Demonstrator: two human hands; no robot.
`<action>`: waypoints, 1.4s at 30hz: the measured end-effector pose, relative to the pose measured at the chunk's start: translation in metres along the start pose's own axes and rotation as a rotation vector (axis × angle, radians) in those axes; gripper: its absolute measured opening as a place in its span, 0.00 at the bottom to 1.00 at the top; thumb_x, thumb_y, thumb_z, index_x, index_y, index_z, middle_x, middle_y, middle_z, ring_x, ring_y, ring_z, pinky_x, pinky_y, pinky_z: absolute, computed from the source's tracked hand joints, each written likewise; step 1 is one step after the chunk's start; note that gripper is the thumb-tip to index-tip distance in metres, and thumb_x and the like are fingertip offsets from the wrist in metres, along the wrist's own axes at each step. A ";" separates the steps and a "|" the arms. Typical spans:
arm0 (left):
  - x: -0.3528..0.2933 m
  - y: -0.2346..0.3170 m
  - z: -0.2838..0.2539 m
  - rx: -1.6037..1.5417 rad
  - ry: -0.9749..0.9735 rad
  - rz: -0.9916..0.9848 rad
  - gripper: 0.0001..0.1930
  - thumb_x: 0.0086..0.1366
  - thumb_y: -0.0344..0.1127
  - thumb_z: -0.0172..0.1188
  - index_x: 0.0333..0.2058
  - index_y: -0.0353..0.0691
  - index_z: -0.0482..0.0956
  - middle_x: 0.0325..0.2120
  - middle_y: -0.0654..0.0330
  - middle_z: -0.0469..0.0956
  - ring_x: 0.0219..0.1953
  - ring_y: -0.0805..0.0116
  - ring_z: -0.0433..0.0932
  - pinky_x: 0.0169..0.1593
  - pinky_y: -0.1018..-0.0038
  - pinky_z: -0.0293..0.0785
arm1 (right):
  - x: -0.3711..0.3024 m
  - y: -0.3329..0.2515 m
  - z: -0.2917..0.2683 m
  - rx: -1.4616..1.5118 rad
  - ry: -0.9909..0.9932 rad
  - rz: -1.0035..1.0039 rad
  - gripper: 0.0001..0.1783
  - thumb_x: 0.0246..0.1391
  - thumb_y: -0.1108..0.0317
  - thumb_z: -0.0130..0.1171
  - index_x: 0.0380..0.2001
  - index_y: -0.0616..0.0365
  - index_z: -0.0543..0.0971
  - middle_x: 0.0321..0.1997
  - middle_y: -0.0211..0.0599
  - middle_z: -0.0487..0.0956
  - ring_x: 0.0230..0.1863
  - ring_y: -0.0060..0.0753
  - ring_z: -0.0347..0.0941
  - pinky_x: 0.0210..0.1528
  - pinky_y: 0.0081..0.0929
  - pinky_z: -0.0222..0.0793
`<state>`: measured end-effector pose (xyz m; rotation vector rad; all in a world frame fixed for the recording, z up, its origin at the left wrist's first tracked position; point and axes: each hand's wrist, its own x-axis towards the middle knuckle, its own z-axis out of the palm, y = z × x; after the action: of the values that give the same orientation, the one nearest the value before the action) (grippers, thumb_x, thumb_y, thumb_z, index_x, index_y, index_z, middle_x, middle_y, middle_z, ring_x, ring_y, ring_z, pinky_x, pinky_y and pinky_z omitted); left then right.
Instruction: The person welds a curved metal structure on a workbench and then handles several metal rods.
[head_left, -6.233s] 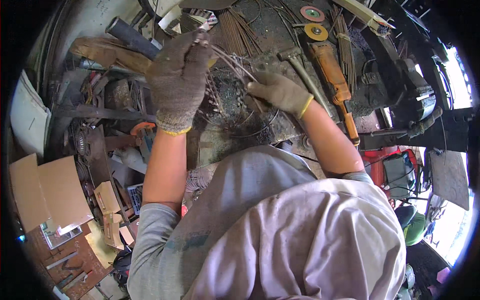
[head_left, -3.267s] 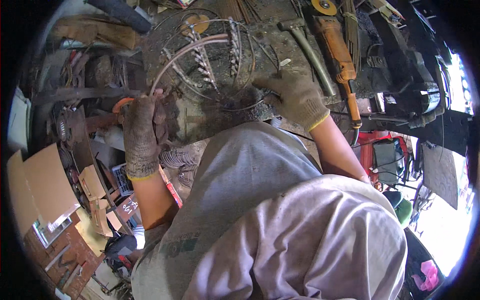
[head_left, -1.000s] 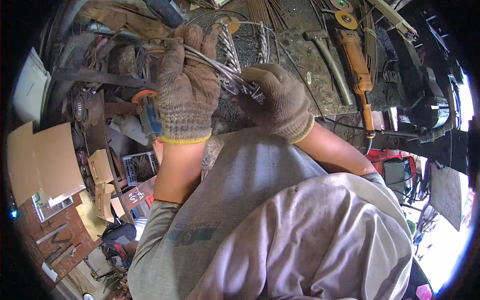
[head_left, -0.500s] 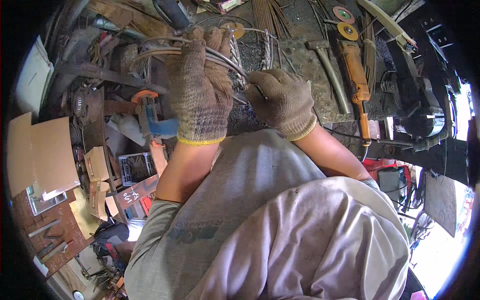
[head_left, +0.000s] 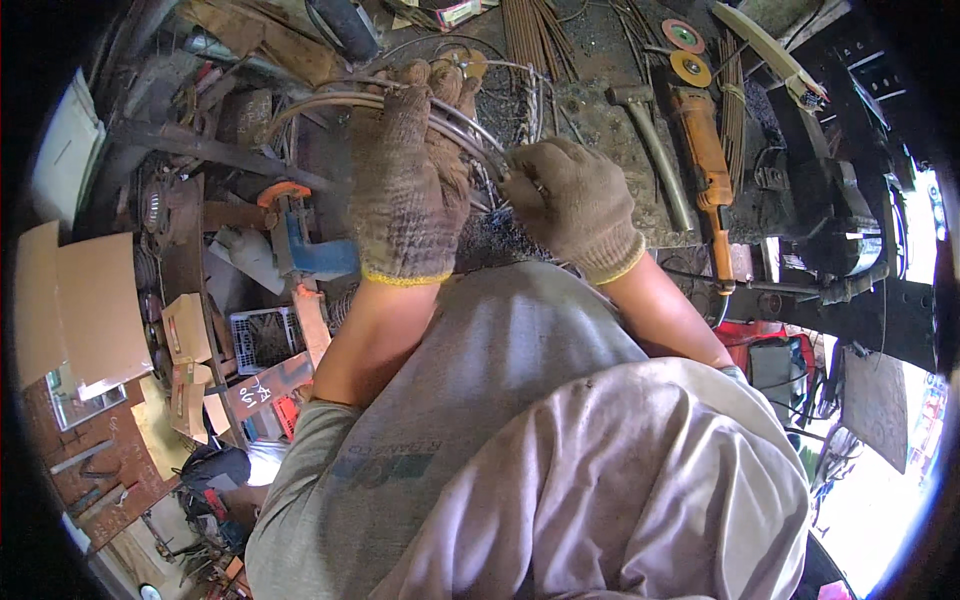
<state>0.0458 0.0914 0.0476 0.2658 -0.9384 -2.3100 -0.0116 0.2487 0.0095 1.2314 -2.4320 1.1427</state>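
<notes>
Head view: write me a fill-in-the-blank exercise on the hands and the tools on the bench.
1. Both hands wear knitted ____ with yellow cuffs.
2. The left hand grips a bundle of curved metal ____.
3. The right hand pinches the wire ends just ____ of the left hand.
4. The angle grinder beside the hammer has an ____ body.

Missing words: gloves; wires; right; orange

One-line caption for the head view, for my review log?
Two gloved hands, left hand and right hand, grip a wire ring frame over a cluttered workbench.
</notes>
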 end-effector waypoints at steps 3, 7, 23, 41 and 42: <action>0.003 0.006 -0.007 -0.072 -0.058 -0.053 0.17 0.70 0.29 0.64 0.53 0.33 0.71 0.51 0.48 0.78 0.59 0.49 0.78 0.67 0.51 0.74 | -0.002 0.004 -0.010 0.128 -0.077 0.102 0.10 0.60 0.61 0.61 0.41 0.54 0.82 0.40 0.46 0.84 0.41 0.54 0.81 0.43 0.45 0.77; 0.003 0.006 -0.010 -0.169 -0.095 -0.076 0.17 0.70 0.27 0.62 0.54 0.32 0.70 0.50 0.48 0.78 0.59 0.46 0.77 0.68 0.47 0.72 | -0.008 0.005 -0.010 0.430 -0.195 0.242 0.12 0.63 0.63 0.59 0.45 0.57 0.82 0.42 0.49 0.83 0.43 0.50 0.82 0.46 0.40 0.76; 0.031 0.036 -0.038 -0.449 -0.233 -0.372 0.13 0.72 0.26 0.56 0.52 0.29 0.76 0.49 0.44 0.82 0.59 0.48 0.78 0.69 0.49 0.72 | -0.026 0.019 0.005 1.776 -0.525 0.454 0.39 0.58 0.49 0.66 0.60 0.73 0.72 0.52 0.47 0.82 0.48 0.38 0.82 0.49 0.36 0.80; 0.006 0.025 -0.013 -0.230 -0.381 -0.216 0.14 0.70 0.31 0.62 0.51 0.37 0.71 0.45 0.55 0.77 0.58 0.53 0.78 0.64 0.50 0.77 | -0.036 0.012 0.020 0.833 -0.333 0.310 0.20 0.68 0.56 0.61 0.50 0.63 0.82 0.39 0.36 0.85 0.39 0.27 0.80 0.44 0.27 0.75; 0.004 0.024 -0.010 -0.221 -0.388 -0.173 0.14 0.70 0.31 0.62 0.51 0.37 0.71 0.44 0.56 0.77 0.57 0.54 0.79 0.64 0.49 0.76 | -0.036 0.012 0.021 0.811 -0.317 0.279 0.19 0.68 0.57 0.61 0.49 0.63 0.82 0.38 0.36 0.85 0.38 0.27 0.80 0.43 0.27 0.75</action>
<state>0.0579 0.0702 0.0567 -0.2101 -0.8552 -2.6567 0.0055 0.2599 -0.0282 1.3526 -2.4776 2.3300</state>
